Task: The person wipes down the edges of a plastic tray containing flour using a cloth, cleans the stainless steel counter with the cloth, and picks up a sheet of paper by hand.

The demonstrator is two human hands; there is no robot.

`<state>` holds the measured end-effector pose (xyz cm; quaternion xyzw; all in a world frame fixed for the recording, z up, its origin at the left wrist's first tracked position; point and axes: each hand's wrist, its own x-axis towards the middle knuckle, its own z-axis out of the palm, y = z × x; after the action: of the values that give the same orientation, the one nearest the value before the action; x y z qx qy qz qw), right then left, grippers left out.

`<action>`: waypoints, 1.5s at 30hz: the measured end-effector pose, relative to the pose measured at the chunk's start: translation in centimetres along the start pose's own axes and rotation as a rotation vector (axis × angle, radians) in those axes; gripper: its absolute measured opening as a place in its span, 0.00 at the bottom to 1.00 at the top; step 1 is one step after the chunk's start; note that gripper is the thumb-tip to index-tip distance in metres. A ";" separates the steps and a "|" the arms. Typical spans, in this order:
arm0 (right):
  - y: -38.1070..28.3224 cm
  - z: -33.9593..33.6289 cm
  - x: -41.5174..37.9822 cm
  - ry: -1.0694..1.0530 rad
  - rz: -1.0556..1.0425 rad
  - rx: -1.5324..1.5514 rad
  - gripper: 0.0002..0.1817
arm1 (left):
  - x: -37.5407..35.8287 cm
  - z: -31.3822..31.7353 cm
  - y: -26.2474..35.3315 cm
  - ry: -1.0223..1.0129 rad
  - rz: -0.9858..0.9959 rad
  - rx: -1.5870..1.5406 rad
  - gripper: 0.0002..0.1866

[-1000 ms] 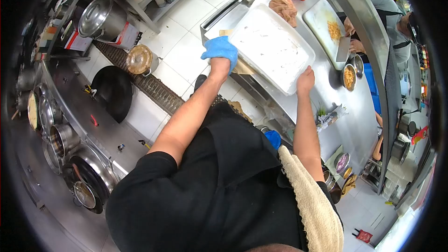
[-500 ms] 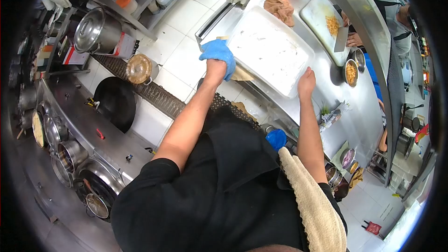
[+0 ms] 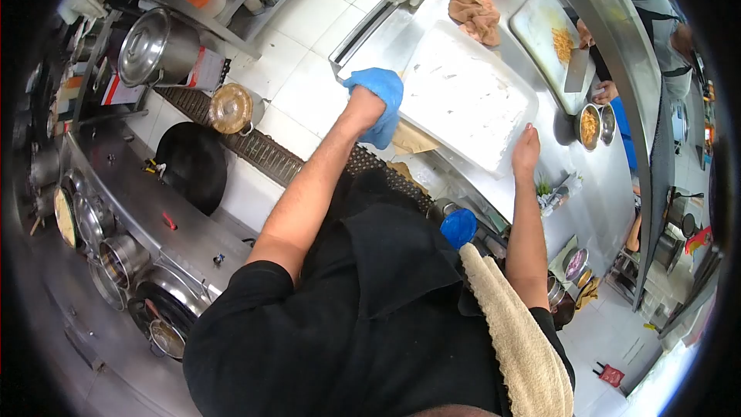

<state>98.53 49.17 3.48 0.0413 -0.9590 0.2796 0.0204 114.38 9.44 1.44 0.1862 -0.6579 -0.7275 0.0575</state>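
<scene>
A white rectangular tray (image 3: 467,89) with small dark scraps on its bottom lies over the steel counter. My left hand (image 3: 364,106) is closed on a blue cloth (image 3: 378,85), right at the tray's left end. The near right corner of the tray is in my right hand (image 3: 526,153), its fingers pressed along the outer wall. Brown cardboard (image 3: 413,139) shows under the tray's near left edge.
Beyond the tray, a co-worker's hand (image 3: 606,93) is near a knife (image 3: 575,73) on a white cutting board (image 3: 540,31). Metal bowls (image 3: 589,125) stand to the right. A crumpled brown cloth (image 3: 475,14) lies behind the tray. A wok (image 3: 193,170) is at left.
Both my hands and the tray have shifted right and slightly nearer, while the view has turned a little. The co-worker's hand has moved from the knife toward the bowls.
</scene>
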 end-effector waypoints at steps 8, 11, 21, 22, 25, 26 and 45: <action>0.0 0.2 0.0 0.014 0.020 -0.023 0.23 | 9.6 0.0 5.3 -0.166 -0.155 0.047 0.16; -1.4 -0.2 -0.3 0.023 0.044 -0.044 0.22 | 13.9 0.9 7.3 -0.157 -0.140 0.193 0.16; -0.9 -0.4 0.3 0.023 0.039 -0.025 0.23 | 18.0 2.1 6.2 -0.177 0.014 0.110 0.16; -0.9 -0.8 0.8 0.002 0.031 -0.023 0.23 | 17.7 1.9 5.9 -0.192 0.066 0.104 0.15; -0.2 -1.5 2.6 -0.037 -0.016 -0.048 0.23 | 16.2 1.5 4.8 -0.183 0.175 0.163 0.14; 0.1 -1.6 3.2 -0.047 -0.035 -0.061 0.23 | 15.5 1.2 4.6 -0.180 0.229 0.201 0.14; -0.8 -2.6 10.0 -0.334 -0.125 -0.054 0.22 | 16.5 5.0 2.9 -0.715 0.105 0.622 0.12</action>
<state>88.68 49.16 6.70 0.1460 -0.9518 0.2412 -0.1209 96.93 8.37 1.40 -0.1008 -0.8315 -0.5106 -0.1945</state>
